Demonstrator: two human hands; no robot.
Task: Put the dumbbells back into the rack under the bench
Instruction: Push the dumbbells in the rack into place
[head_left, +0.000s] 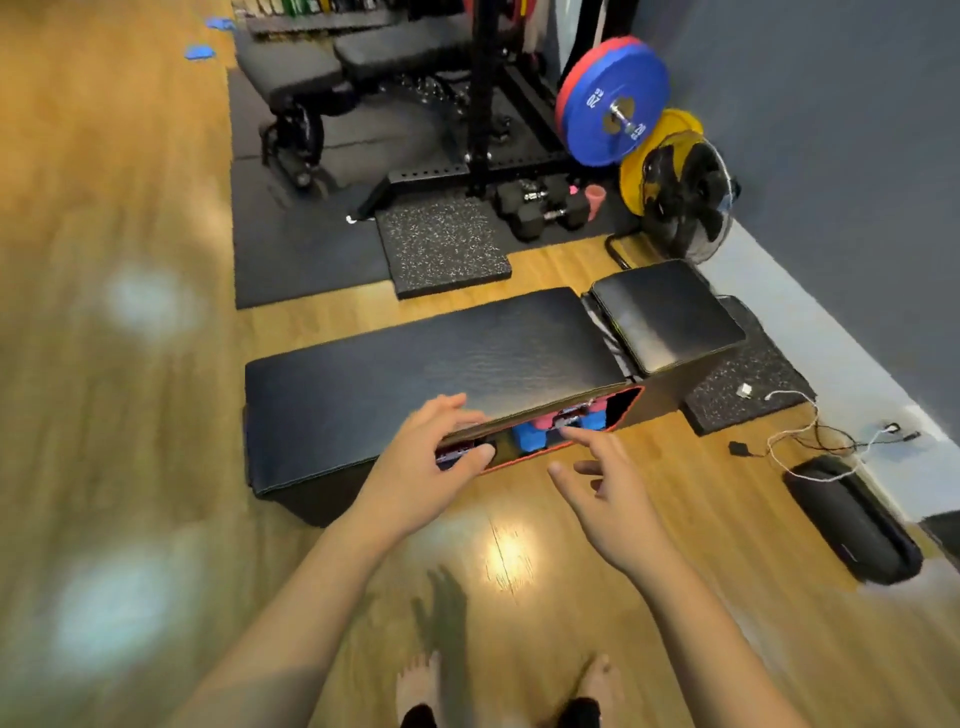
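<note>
Reaching at the bench's side opening, my left hand (423, 470) rests with loosely spread fingers on its edge; my right hand (605, 491) hovers wide, holding nothing. Blue and pink dumbbells (535, 431) already sit in the rack (626, 402) under the bench (415, 358). I could pinch fingers against its lip.

The single head-worn camera is looking steeply down and forward from standing height, taking in the bench (441, 358) close below, the wooden floor (104, 364), and the wall (857, 156) to the right.
</note>
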